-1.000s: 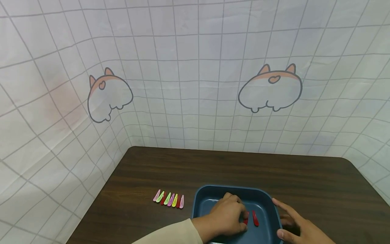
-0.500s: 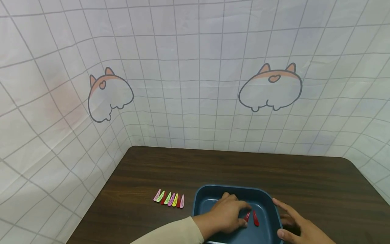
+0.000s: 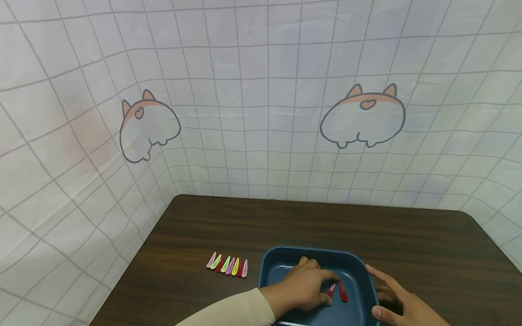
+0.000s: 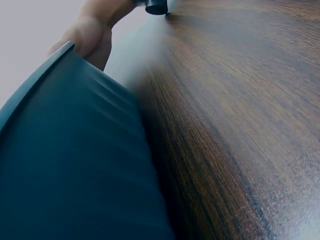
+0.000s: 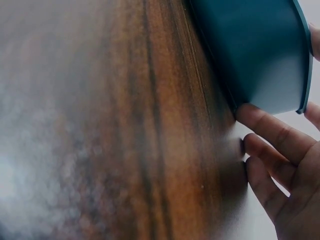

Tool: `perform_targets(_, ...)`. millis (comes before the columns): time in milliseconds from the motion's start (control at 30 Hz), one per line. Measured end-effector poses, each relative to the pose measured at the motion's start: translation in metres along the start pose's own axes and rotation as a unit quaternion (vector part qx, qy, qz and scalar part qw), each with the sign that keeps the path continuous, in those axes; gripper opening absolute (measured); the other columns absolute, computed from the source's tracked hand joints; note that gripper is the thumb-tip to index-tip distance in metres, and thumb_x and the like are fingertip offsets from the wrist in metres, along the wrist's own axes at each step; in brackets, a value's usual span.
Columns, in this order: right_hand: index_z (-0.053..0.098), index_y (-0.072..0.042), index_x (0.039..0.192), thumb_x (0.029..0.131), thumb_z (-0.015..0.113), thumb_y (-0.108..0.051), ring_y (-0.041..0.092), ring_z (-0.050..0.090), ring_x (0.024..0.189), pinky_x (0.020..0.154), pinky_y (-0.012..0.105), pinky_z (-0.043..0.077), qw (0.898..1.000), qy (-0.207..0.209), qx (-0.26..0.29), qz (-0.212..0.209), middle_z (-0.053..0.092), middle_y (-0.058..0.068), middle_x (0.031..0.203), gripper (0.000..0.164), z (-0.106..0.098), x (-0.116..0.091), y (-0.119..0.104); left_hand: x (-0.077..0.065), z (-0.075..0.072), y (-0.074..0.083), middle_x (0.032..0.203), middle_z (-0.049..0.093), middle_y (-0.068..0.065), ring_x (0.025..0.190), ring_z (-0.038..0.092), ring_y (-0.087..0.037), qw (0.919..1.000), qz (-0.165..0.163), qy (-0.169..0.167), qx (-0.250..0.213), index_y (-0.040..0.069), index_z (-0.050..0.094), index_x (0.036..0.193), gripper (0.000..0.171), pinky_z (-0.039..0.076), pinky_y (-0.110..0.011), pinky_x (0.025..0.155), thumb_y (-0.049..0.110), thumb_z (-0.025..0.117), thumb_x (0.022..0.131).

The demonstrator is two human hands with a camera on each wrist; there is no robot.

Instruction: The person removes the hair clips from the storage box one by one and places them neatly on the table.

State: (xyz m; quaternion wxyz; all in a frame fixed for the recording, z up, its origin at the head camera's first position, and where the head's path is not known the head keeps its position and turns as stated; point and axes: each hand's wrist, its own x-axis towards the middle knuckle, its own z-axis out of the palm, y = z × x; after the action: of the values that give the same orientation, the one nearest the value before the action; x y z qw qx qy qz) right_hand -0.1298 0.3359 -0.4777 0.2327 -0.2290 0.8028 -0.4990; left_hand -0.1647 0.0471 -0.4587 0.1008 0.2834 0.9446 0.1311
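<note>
A dark blue tray [image 3: 341, 314] stands on the table, with two red snap hair clips [image 3: 343, 292] visible inside. My left hand [image 3: 302, 287] reaches into it from the left, its thumb and index finger spread apart about the nearer red hair clip [image 3: 331, 290]. The palm hides what lies under the other fingers. At the tray's right side my right hand [image 3: 401, 301] rests its thumb and fingertips against the rim and outer wall. In the right wrist view, the extended fingers of that hand [image 5: 295, 165] touch the lower corner of the tray [image 5: 255, 55].
Left of the tray, several snap hair clips [image 3: 230, 266] in pink, green, red, purple and yellow lie side by side in a row on the dark wooden table [image 3: 195, 226]. A white gridded curtain [image 3: 261, 113] hangs behind. The tray's outer wall [image 4: 80, 150] fills much of the left wrist view.
My left index finger has lifted away from the thumb, leaving more of the nearer red hair clip visible. My right hand stays at the tray's side.
</note>
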Motion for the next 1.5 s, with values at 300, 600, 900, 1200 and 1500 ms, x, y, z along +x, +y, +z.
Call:
perform_targets(300, 0.003, -0.018, 0.166, 0.108, 0.052, -0.014, 0.008, 0.065, 0.112, 0.077, 0.044, 0.059, 1.0, 0.001, -0.018, -0.011, 0.056, 0.032, 0.137, 0.076, -0.005, 0.002, 0.005, 0.003, -0.002, 0.002, 0.108, 0.057, 0.013, 0.094, 0.042, -0.008, 1.0, -0.003, -0.001, 0.005, 0.047, 0.067, 0.128, 0.046, 0.042, -0.026, 0.082, 0.05, 0.082, 0.084)
perform_targets(600, 0.004, -0.019, 0.166, 0.108, 0.054, -0.015, 0.006, 0.064, 0.113, 0.077, 0.045, 0.059, 1.0, 0.007, -0.024, -0.002, 0.058, 0.028, 0.137, 0.077, -0.007, 0.005, 0.008, 0.002, -0.006, 0.001, 0.107, 0.058, 0.015, 0.097, 0.044, -0.006, 0.9999, -0.005, 0.012, 0.004, 0.04, 0.072, 0.121, 0.044, 0.043, -0.024, 0.083, 0.05, 0.085, 0.08)
perform_targets(900, 0.003, -0.019, 0.166, 0.108, 0.053, -0.016, 0.002, 0.064, 0.112, 0.077, 0.041, 0.059, 1.0, 0.001, 0.002, 0.01, 0.058, 0.028, 0.137, 0.076, -0.008, 0.005, 0.008, 0.0, -0.011, 0.0, 0.093, 0.061, 0.023, 0.09, 0.049, -0.003, 0.9952, -0.05, 0.046, -0.071, 0.034, 0.074, 0.117, 0.042, 0.045, -0.028, 0.084, 0.041, 0.088, 0.078)
perform_targets(1200, 0.002, -0.017, 0.165, 0.108, 0.052, -0.015, 0.007, 0.066, 0.11, 0.077, 0.041, 0.059, 1.0, -0.005, 0.017, 0.008, 0.06, 0.025, 0.135, 0.076, -0.007, 0.005, 0.007, -0.003, -0.016, -0.006, 0.085, 0.06, 0.028, 0.092, 0.054, 0.003, 0.9802, -0.048, 0.079, -0.175, 0.024, 0.073, 0.122, 0.046, 0.042, -0.038, 0.102, 0.032, 0.09, 0.079)
perform_targets(1500, 0.003, -0.015, 0.165, 0.108, 0.053, -0.016, 0.01, 0.069, 0.106, 0.075, 0.047, 0.06, 1.0, -0.001, 0.026, 0.01, 0.058, 0.033, 0.134, 0.076, -0.005, 0.005, 0.01, -0.012, -0.025, -0.017, 0.088, 0.062, 0.025, 0.09, 0.059, 0.003, 0.96, -0.004, 0.077, -0.269, 0.016, 0.073, 0.126, 0.05, 0.048, -0.022, 0.085, 0.029, 0.09, 0.08)
